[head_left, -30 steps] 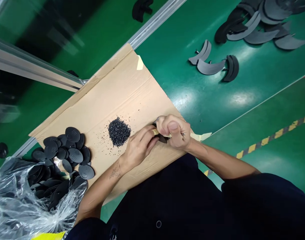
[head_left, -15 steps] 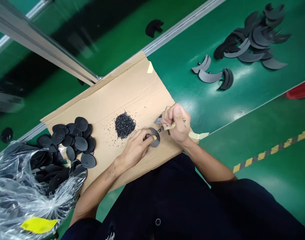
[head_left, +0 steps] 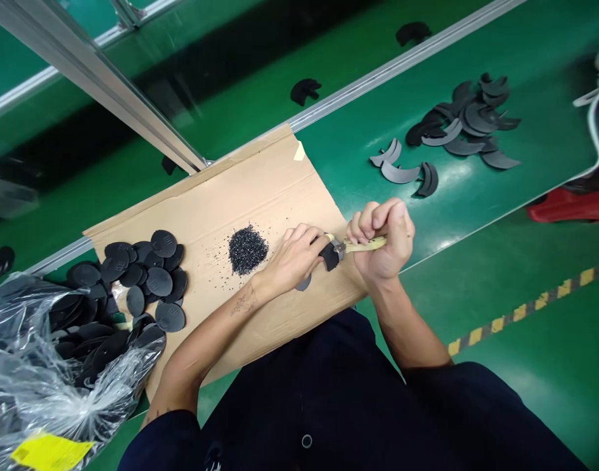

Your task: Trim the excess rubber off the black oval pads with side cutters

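Note:
My left hand (head_left: 295, 256) is closed on a black oval plastic piece (head_left: 305, 281) held over the cardboard sheet (head_left: 230, 196). My right hand (head_left: 383, 243) is a fist round a small knife with a tape-wrapped handle (head_left: 362, 246); its blade end meets the edge of the piece. A little pile of black shavings (head_left: 247, 248) lies on the cardboard just left of my left hand. More black oval pieces (head_left: 146, 275) are heaped at the cardboard's left end.
A clear plastic bag (head_left: 38, 379) full of black ovals sits at the lower left. Grey crescent-shaped parts (head_left: 456, 124) lie on the green belt at the upper right. An aluminium rail (head_left: 107, 91) crosses the upper left. A red object (head_left: 569, 203) is at the right edge.
My right hand has swung out to the right with the knife. My left hand has turned the oval piece from lying flat to edge-on. The camera view has shifted.

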The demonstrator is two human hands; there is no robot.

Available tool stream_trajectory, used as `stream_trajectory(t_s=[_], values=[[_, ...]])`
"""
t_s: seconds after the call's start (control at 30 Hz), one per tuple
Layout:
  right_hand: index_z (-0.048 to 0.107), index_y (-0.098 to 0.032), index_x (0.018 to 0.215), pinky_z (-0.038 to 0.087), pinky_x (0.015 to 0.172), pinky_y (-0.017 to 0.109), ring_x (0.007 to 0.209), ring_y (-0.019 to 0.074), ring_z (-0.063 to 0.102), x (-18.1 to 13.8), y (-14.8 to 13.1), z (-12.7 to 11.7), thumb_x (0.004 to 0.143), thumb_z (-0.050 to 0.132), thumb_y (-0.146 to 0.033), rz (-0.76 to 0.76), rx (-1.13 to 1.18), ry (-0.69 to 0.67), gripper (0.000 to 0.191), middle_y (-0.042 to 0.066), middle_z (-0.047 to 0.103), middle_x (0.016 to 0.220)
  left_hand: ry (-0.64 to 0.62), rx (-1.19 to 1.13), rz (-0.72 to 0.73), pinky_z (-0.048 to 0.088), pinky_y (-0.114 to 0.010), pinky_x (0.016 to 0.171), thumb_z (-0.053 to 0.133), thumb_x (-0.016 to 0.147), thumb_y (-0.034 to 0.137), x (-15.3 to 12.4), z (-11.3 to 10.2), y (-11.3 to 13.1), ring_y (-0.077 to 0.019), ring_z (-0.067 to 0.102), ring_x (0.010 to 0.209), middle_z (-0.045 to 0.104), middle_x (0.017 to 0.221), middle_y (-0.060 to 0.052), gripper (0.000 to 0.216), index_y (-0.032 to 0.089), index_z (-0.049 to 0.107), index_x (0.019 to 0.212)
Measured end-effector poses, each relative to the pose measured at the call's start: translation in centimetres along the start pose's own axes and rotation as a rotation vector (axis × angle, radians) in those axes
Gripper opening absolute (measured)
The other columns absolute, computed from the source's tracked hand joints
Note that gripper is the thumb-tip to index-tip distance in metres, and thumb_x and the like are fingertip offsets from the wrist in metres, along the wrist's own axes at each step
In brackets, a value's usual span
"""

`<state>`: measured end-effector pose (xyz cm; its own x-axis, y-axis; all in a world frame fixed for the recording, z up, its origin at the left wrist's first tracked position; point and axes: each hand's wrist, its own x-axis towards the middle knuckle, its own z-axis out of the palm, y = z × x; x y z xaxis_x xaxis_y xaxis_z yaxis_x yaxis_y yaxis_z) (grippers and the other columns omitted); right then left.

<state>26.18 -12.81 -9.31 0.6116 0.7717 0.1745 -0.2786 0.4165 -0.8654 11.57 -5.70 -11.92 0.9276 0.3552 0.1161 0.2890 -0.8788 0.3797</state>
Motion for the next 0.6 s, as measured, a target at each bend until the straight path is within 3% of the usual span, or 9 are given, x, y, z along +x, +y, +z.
stream_trajectory(t_s=[0.1, 0.23, 0.37, 0.47, 0.6], values=[[0.042, -0.024, 0.068, 0.022, 0.043, 0.029, 0.044, 0.0096, 0.023, 0.1, -0.2, -0.5, 0.097, 0.06, -0.056, -0.021, 0.013, 0.012, 0.047, -0.006, 0.029, 0.057, -0.05, 0.0, 0.019, 0.042, -0.036, 0.079, 0.07, 0.093, 0.019, 0.1, -0.4, -0.4, -0.0249, 0.054, 0.1, 0.066, 0.108, -0.008, 0.02, 0.02, 0.066, 0.113], [0.043, -0.023, 0.069, 0.023, 0.042, 0.027, 0.043, 0.0085, 0.024, 0.1, 0.2, -0.6, 0.098, 0.061, -0.056, -0.017, 0.079, -0.003, 0.047, -0.007, 0.03, 0.057, 0.022, -0.016, 0.109, 0.038, -0.033, 0.075, 0.065, 0.098, 0.024, -1.1, -0.3, -1.2, -0.0207, 0.051, 0.091, 0.067, 0.102, -0.004, 0.007, 0.022, 0.07, 0.103], [0.042, -0.023, 0.068, 0.025, 0.041, 0.026, 0.043, 0.0082, 0.025, 0.0, 1.0, -0.2, 0.096, 0.059, -0.064, 0.034, 0.085, -0.048, 0.052, -0.007, 0.031, 0.055, 0.088, 0.085, 0.152, 0.034, -0.033, 0.069, 0.053, 0.104, 0.019, -2.7, 0.1, -1.4, -0.0196, 0.052, 0.089, 0.068, 0.106, -0.006, 0.02, 0.024, 0.073, 0.106], [0.043, -0.023, 0.067, 0.026, 0.041, 0.026, 0.043, 0.0084, 0.026, -0.1, 1.6, 0.3, 0.094, 0.059, -0.067, 0.068, 0.106, -0.076, 0.054, -0.007, 0.032, 0.055, 0.099, 0.099, 0.201, 0.04, -0.033, 0.073, 0.051, 0.104, 0.013, -3.5, 0.1, -1.3, -0.0177, 0.057, 0.091, 0.071, 0.112, -0.006, 0.024, 0.022, 0.07, 0.114], [0.047, -0.023, 0.068, 0.026, 0.043, 0.025, 0.045, 0.0084, 0.028, 0.0, 2.1, 0.8, 0.094, 0.061, -0.065, 0.082, 0.15, -0.136, 0.052, -0.007, 0.034, 0.056, 0.174, 0.038, 0.225, 0.047, -0.033, 0.09, 0.051, 0.105, 0.015, -4.1, 0.0, -1.4, -0.0167, 0.065, 0.102, 0.075, 0.112, -0.006, 0.018, 0.019, 0.068, 0.106]])
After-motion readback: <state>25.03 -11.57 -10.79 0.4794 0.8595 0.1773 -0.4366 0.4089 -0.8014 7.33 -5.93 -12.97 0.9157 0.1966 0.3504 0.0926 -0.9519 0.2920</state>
